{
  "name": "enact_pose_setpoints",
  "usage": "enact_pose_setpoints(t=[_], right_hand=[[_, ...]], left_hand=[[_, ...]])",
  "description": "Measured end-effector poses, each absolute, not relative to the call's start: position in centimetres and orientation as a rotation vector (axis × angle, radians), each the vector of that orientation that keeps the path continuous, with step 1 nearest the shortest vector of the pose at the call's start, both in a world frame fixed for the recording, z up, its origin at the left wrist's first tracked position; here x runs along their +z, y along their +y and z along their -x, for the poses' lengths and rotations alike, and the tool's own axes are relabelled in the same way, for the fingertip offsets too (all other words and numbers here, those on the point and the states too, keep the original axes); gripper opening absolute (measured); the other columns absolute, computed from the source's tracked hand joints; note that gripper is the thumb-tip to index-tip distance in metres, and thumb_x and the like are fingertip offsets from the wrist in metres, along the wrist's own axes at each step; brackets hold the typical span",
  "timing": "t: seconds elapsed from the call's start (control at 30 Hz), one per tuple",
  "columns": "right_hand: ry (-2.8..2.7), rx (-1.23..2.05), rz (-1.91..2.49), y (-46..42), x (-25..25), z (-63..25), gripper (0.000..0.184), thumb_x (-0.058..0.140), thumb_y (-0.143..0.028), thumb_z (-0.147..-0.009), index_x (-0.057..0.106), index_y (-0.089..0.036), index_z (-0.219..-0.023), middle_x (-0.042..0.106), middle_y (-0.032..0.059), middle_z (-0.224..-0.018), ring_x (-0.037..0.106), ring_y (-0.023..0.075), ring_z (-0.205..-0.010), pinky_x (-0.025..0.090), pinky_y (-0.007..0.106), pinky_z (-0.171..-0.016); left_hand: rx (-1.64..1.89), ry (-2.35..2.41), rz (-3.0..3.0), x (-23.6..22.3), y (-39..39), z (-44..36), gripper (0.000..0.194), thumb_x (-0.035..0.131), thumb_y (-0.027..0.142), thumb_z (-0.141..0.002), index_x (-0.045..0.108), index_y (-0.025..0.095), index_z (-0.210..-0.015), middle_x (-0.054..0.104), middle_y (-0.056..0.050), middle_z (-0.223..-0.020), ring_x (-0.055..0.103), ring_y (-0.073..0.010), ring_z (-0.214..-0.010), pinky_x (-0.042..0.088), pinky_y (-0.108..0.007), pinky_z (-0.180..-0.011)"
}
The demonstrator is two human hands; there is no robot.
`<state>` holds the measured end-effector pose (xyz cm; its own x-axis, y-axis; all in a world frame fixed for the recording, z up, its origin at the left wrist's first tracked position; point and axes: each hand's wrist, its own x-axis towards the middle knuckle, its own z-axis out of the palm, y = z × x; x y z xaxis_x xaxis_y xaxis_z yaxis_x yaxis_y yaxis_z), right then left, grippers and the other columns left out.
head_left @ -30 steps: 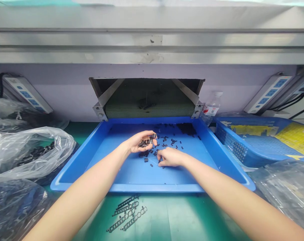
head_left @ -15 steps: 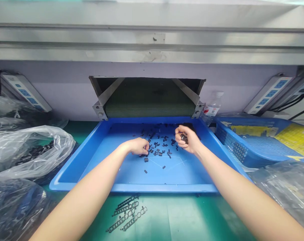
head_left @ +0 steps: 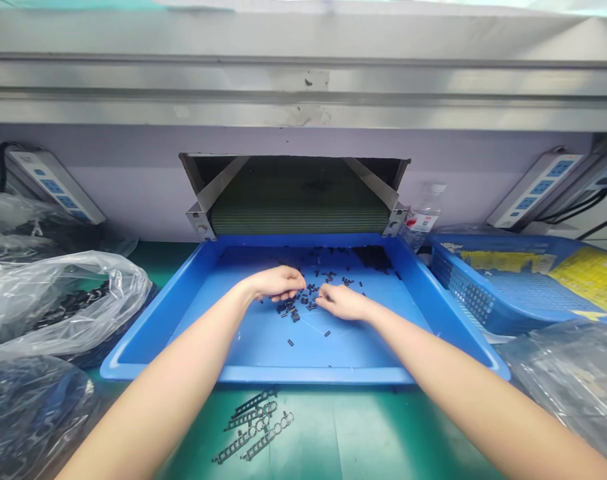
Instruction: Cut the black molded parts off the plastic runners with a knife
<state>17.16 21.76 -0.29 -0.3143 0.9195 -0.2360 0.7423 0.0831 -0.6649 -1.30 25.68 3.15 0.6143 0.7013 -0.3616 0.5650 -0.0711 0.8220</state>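
Note:
A shallow blue tray [head_left: 193, 313] lies under a conveyor outlet and holds several small black parts [head_left: 303, 300], with a denser pile [head_left: 371, 257] at its back right. My left hand [head_left: 276, 283] hovers palm down over the scattered parts, fingers curled and pinched together at the tips. My right hand [head_left: 341, 302] rests low in the tray just to the right of them, fingers bent and pressed on the parts. The two hands are nearly touching. What either hand holds is hidden.
Black plastic sprue frames [head_left: 256, 427] lie on the green mat in front of the tray. Clear bags of dark parts [head_left: 63, 303] sit at the left. A blue mesh basket [head_left: 483, 287] and a water bottle [head_left: 418, 217] stand at the right. Power strips [head_left: 533, 187] flank the conveyor belt [head_left: 298, 217].
My right hand came back from the tray's back right, down and left to the scattered parts. My left hand, earlier turned palm up with parts in it, stays palm down over them.

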Motion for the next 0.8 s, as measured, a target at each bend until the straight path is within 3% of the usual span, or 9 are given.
enact_pose_setpoints(t=[0.1, 0.23, 0.4, 0.5, 0.6, 0.8], right_hand=[[-1.912, 1.110, 1.571, 22.1, 0.7, -18.1, 0.023, 0.044, -0.035, -0.093, 0.054, -0.013, -0.090, 0.050, -0.0045, -0.065, 0.043, 0.0056, -0.043, 0.038, 0.018, -0.039], [-1.720, 1.107, 1.432, 22.1, 2.4, -19.5, 0.029, 0.037, -0.041, -0.094, 0.050, -0.014, -0.092, 0.041, -0.0071, -0.060, 0.029, 0.0034, -0.036, 0.025, 0.016, -0.032], [-1.737, 1.100, 1.442, 22.5, 3.0, -19.2, 0.030, 0.037, -0.041, -0.094, 0.050, -0.014, -0.092, 0.044, -0.0059, -0.063, 0.031, 0.0034, -0.037, 0.026, 0.016, -0.032], [-1.876, 1.091, 1.575, 23.3, 2.2, -17.6, 0.024, 0.043, -0.035, -0.093, 0.053, -0.013, -0.090, 0.050, -0.0042, -0.066, 0.041, 0.0049, -0.041, 0.035, 0.017, -0.036], [-2.085, 1.037, 1.712, 24.1, 1.3, -15.6, 0.018, 0.052, -0.030, -0.089, 0.057, -0.013, -0.087, 0.057, -0.0012, -0.074, 0.054, 0.0093, -0.055, 0.047, 0.023, -0.051], [-2.370, 0.932, 1.809, 23.9, 0.1, -13.7, 0.015, 0.056, -0.026, -0.087, 0.059, -0.015, -0.096, 0.059, 0.0049, -0.100, 0.057, 0.0183, -0.087, 0.048, 0.038, -0.076]], left_hand=[[0.357, 1.008, -1.633, 4.1, 26.2, 2.0, 0.022, 0.039, 0.034, -0.081, 0.038, 0.019, -0.066, 0.038, 0.005, -0.056, 0.033, -0.0047, -0.038, 0.021, -0.015, -0.032], [0.475, 0.989, -1.572, 4.6, 26.5, 2.5, 0.028, 0.028, 0.041, -0.086, 0.031, 0.020, -0.067, 0.038, 0.002, -0.060, 0.037, -0.0055, -0.042, 0.020, -0.014, -0.031], [0.255, 1.015, -1.688, 4.4, 26.3, 2.7, 0.026, 0.041, 0.035, -0.083, 0.042, 0.017, -0.065, 0.045, 0.003, -0.054, 0.031, -0.0029, -0.034, 0.021, -0.016, -0.033], [0.082, 1.095, -1.818, 4.1, 26.3, 2.7, 0.014, 0.050, 0.025, -0.078, 0.048, 0.016, -0.068, 0.050, 0.004, -0.055, 0.034, -0.0039, -0.035, 0.024, -0.018, -0.035], [-0.107, 1.218, -1.944, 3.5, 26.4, 2.7, 0.005, 0.055, 0.018, -0.075, 0.052, 0.014, -0.073, 0.051, 0.005, -0.054, 0.036, -0.0055, -0.038, 0.028, -0.019, -0.037], [-0.324, 1.279, -2.115, 2.1, 26.6, 1.7, 0.020, 0.054, 0.027, -0.083, 0.054, 0.014, -0.098, 0.058, 0.001, -0.076, 0.053, -0.0101, -0.059, 0.045, -0.027, -0.057]])
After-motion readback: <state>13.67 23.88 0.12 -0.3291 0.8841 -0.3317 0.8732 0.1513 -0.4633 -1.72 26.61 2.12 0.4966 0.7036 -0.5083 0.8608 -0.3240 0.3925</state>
